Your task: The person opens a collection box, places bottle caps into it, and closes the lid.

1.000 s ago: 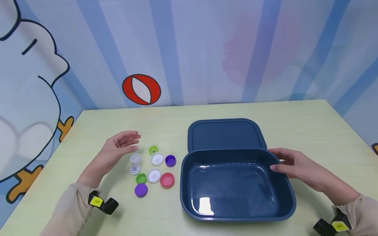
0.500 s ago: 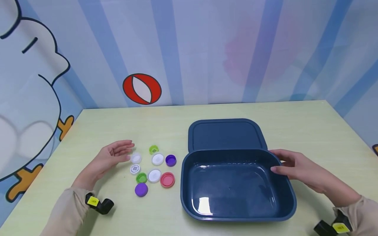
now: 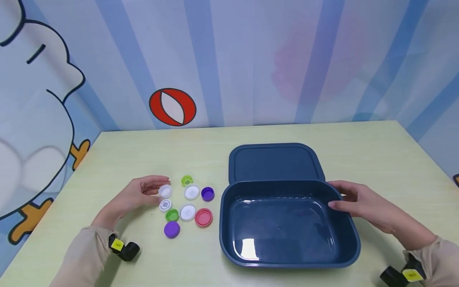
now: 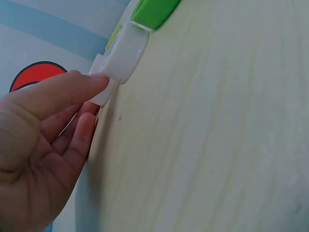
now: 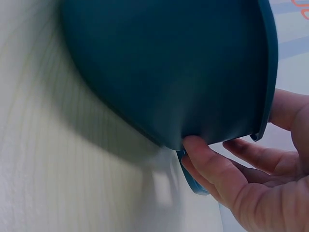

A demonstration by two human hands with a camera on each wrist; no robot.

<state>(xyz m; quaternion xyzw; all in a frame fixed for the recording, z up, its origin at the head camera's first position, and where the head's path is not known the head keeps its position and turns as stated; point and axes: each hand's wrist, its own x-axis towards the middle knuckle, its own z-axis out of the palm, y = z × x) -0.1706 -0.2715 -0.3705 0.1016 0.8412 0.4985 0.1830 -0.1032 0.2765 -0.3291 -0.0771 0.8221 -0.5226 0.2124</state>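
Observation:
In the head view, my left hand [image 3: 143, 192] has its thumb and fingers on either side of a translucent white bottle cap [image 3: 165, 191]. The left wrist view shows the thumb [image 4: 91, 87] at the side of that white cap. Close by lie a small patterned white cap [image 3: 165, 205], a green cap [image 3: 172, 215] and a purple cap [image 3: 172, 230]. At the right, my right hand [image 3: 362, 201] grips the upper right corner of a dark blue plastic box [image 3: 287, 264], thumb over the rim. From the right wrist, its fingers [image 5: 217, 169] show against the box's outer wall.
Right of the left hand's cap are a light green cap [image 3: 187, 180], two white caps [image 3: 191, 192], a dark purple cap [image 3: 207, 194] and a red cap [image 3: 203, 217]. The blue lid [image 3: 276, 161] lies behind the box. A decorated wall [image 3: 236, 63] borders the table.
My left hand first drew back left and down, then came right to the translucent white cap, its thumb and fingers now around it. The right hand and box have stayed put.

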